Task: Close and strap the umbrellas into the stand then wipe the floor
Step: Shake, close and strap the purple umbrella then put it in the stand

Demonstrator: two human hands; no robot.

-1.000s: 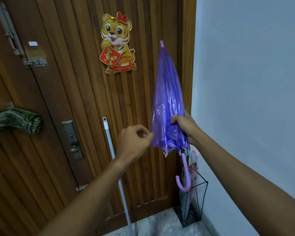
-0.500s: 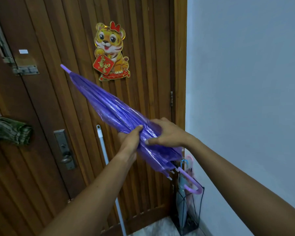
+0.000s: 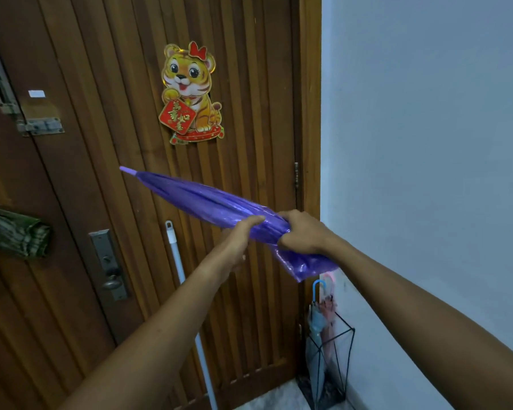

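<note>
A folded purple umbrella (image 3: 202,199) lies nearly level in front of the wooden door, its tip pointing up and left. My right hand (image 3: 302,232) grips its bunched canopy near the handle end; the handle is hidden. My left hand (image 3: 237,238) holds the canopy from underneath, thumb laid along the top. Below, in the corner, a black wire stand (image 3: 342,359) holds two closed umbrellas, one with a blue hook handle (image 3: 317,287) and one pink (image 3: 330,309).
A white mop pole (image 3: 178,270) leans against the wooden door (image 3: 107,84). A green striped cloth (image 3: 15,232) hangs at the left near the lock plate (image 3: 108,261). The pale wall (image 3: 427,143) stands at the right; light floor (image 3: 276,398) shows at the bottom.
The purple umbrella has swung down from upright to nearly level, tip going left. My left hand has come in to hold the canopy, and my right hand has moved its grip.
</note>
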